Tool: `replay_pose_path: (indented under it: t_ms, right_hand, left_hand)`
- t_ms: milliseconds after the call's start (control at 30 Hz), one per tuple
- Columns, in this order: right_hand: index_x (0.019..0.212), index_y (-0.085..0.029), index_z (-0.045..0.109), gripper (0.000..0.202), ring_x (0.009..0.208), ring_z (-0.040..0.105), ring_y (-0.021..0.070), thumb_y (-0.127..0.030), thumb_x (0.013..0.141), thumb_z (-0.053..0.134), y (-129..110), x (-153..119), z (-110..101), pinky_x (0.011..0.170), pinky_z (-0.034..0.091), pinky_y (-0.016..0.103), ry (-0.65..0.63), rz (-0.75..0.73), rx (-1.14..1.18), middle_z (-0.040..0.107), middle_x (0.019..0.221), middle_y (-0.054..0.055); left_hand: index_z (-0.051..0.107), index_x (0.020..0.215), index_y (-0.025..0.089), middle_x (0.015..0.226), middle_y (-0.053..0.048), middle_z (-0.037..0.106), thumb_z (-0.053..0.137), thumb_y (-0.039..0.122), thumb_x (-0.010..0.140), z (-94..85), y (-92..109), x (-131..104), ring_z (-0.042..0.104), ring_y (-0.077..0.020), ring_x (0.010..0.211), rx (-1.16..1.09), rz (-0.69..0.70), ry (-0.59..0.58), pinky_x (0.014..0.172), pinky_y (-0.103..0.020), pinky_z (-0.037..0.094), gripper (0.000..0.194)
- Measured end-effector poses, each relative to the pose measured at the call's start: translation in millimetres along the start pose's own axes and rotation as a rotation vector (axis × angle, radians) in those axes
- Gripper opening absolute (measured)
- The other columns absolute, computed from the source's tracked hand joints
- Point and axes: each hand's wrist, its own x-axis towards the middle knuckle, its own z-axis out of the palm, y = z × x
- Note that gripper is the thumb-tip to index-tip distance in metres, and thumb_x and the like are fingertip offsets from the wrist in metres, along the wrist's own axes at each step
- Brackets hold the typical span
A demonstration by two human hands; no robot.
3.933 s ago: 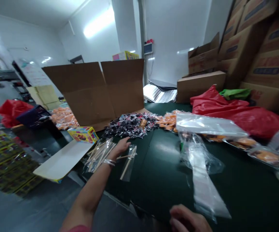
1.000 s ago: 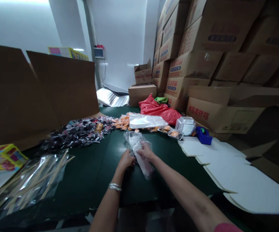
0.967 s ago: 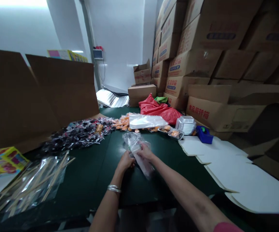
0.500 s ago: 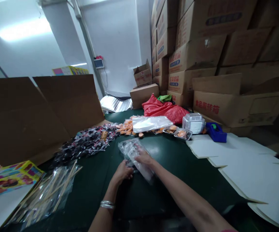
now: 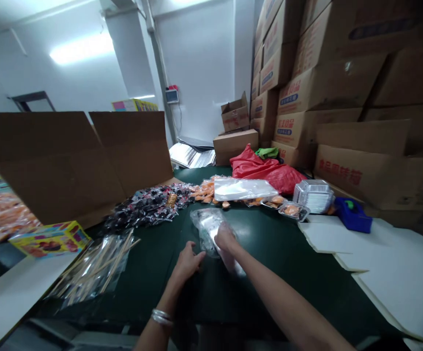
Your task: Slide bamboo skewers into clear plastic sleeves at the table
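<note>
Apparently to keep it steady, the right hand (image 5: 226, 238) grips the clear plastic bag (image 5: 206, 223) on the green table (image 5: 152, 263), while the left hand (image 5: 188, 261), fingers parted, seems free just beside it.

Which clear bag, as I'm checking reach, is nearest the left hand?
The crumpled bag by the left hand; the flat clear plastic lies farther back, the bagged wooden sticks farther left.

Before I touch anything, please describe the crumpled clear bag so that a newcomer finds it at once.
On the dark green table, look at the middle, in front of the orange pieces. There the right hand grips the crumpled clear bag. Its wrinkles set it apart from the flat clear plastic behind it.
</note>
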Motion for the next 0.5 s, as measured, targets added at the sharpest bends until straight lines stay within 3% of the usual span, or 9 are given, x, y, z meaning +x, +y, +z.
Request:
replay_pose_path:
  t_ms: [100,200,300,367,433,500]
  right_hand:
    - [0.136,-0.009,0.041,0.047,0.130,0.035,0.0314,-0.021,0.091,0.050,1,-15,5,0.107,0.028,0.046,0.037,-0.057,-0.063,0.039,0.140,0.021]
    - [0.138,-0.014,0.042,0.048,0.138,0.021,0.0304,-0.020,0.091,0.045,3,-28,3,0.111,0.014,0.046,0.012,-0.228,-0.097,0.033,0.148,0.016]
    - [0.130,-0.027,0.052,0.040,0.140,0.019,0.0256,-0.022,0.090,0.046,2,-38,1,0.112,0.013,0.046,-0.079,-0.450,-0.105,0.036,0.148,0.005]
    - [0.130,-0.033,0.051,0.042,0.139,0.021,0.0217,-0.022,0.090,0.048,-2,-42,2,0.112,0.014,0.042,-0.122,-0.551,-0.086,0.037,0.147,0.000]
    - [0.134,-0.033,0.046,0.047,0.137,0.026,0.0192,-0.018,0.089,0.049,-6,-44,5,0.112,0.015,0.037,-0.126,-0.572,-0.045,0.039,0.146,0.000]
    - [0.132,-0.025,0.050,0.045,0.135,0.031,0.0217,-0.013,0.088,0.049,-8,-41,8,0.112,0.016,0.037,-0.090,-0.496,0.004,0.042,0.144,0.006]
  left_hand:
    - [0.042,0.127,0.015,0.103,-0.012,0.066,0.055,0.028,0.081,8.0,-15,-36,0.063,-0.0229,0.096,0.123,0.141,0.157,0.085,-0.034,0.047,0.050]
    - [0.050,0.126,0.017,0.123,-0.013,0.059,0.053,0.025,0.081,25.2,-34,-71,0.051,-0.0279,0.117,0.373,0.309,0.267,0.100,-0.043,0.037,0.046]
    - [0.060,0.118,0.021,0.128,-0.010,0.057,0.051,0.026,0.082,38.9,-44,-89,0.044,-0.0306,0.124,0.569,0.391,0.304,0.105,-0.050,0.029,0.037]
    - [0.061,0.116,0.021,0.128,-0.009,0.058,0.049,0.026,0.083,42.1,-43,-91,0.045,-0.0298,0.122,0.627,0.393,0.321,0.104,-0.050,0.030,0.035]
    - [0.061,0.117,0.021,0.128,-0.009,0.058,0.049,0.026,0.084,41.8,-39,-90,0.045,-0.0288,0.122,0.666,0.389,0.332,0.104,-0.048,0.031,0.036]
    - [0.061,0.116,0.021,0.128,-0.008,0.059,0.048,0.026,0.084,40.5,-36,-88,0.046,-0.0280,0.121,0.701,0.381,0.345,0.105,-0.047,0.032,0.035]
